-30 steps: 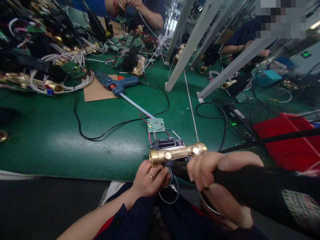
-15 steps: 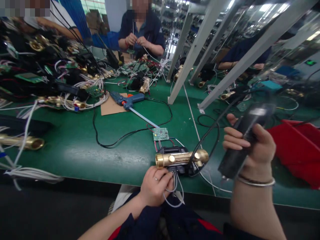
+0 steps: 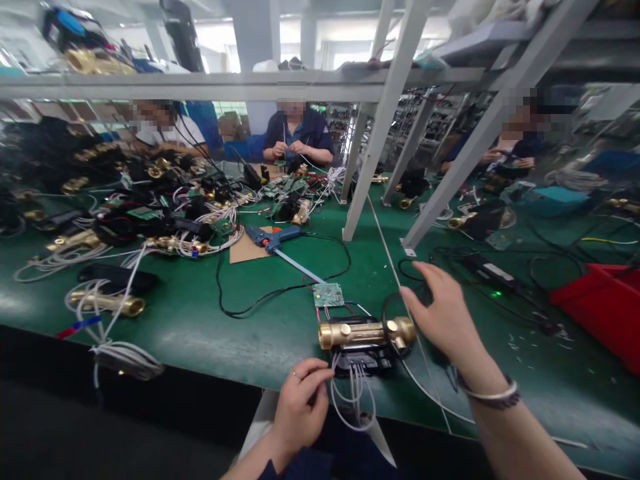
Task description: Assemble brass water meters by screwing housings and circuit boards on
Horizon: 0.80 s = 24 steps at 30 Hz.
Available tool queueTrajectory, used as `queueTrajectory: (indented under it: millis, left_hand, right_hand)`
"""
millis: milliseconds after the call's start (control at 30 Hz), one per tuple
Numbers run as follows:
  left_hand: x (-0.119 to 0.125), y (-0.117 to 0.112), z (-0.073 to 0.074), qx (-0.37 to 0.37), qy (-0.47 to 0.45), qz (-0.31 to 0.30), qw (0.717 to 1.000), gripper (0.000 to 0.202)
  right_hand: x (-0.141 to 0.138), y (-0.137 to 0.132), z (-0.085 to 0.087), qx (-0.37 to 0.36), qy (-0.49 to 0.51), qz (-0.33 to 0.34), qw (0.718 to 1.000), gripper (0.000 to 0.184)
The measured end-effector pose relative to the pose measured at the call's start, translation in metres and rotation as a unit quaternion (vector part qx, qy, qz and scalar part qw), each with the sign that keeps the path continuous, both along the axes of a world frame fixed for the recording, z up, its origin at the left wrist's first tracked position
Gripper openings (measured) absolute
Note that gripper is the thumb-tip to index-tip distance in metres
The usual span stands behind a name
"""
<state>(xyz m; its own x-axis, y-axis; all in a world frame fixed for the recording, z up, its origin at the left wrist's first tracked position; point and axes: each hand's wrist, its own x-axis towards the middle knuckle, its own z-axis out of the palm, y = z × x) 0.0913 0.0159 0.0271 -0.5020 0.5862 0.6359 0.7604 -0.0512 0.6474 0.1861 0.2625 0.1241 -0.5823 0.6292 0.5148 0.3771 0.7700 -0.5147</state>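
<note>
On the bench edge in front of me lies a brass pipe fitting (image 3: 367, 334) over a black plastic housing (image 3: 370, 362). Thin wires join it to a small green circuit board (image 3: 328, 295). Grey cables (image 3: 356, 383) loop from its near side. My left hand (image 3: 302, 402) is beside the housing's left corner, fingers loosely bent and apart, index fingertip by a grey cable; I see nothing held. My right hand (image 3: 445, 320) is open and empty at the fitting's right end, near a black cable loop (image 3: 386, 313).
A blue glue gun (image 3: 280, 236) rests on cardboard (image 3: 243, 250), its glue stick reaching towards the board. Brass fittings and wires crowd the left. Right are a black device with a green light (image 3: 493, 272) and a red bin (image 3: 600, 307). Metal posts (image 3: 373, 140) rise ahead; co-workers sit across.
The black handheld tool has left my right hand, which has opened and moved left to the fitting. My left hand has drawn slightly away from the housing. The camera view has tilted up.
</note>
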Motion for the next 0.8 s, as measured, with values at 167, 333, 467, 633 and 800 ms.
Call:
queueTrajectory:
  millis: [167,333,467,633,800]
  left_hand:
    - [-0.009,-0.013,0.009,-0.033,-0.061,0.048,0.996,0.025]
    - [-0.021,-0.015,0.011,-0.058,-0.187,0.024,0.980,0.020]
    - [-0.021,0.003,0.016,-0.086,-0.396,-0.051,0.913,0.023]
    - [-0.006,0.048,0.026,-0.062,-0.663,-0.128,0.735,0.024]
    - [-0.005,0.066,0.031,-0.067,-0.691,-0.103,0.712,0.034]
  right_hand:
    - [-0.023,-0.077,0.006,0.068,-0.228,0.290,0.927,0.039]
    - [-0.016,-0.071,0.012,-0.117,-0.073,0.245,0.960,0.025]
    - [0.005,-0.062,0.002,-0.287,0.205,0.149,0.924,0.032]
    - [0.009,-0.078,-0.029,-0.420,0.334,0.084,0.840,0.040]
    - [0.011,-0.077,-0.056,-0.470,0.354,0.044,0.807,0.040]
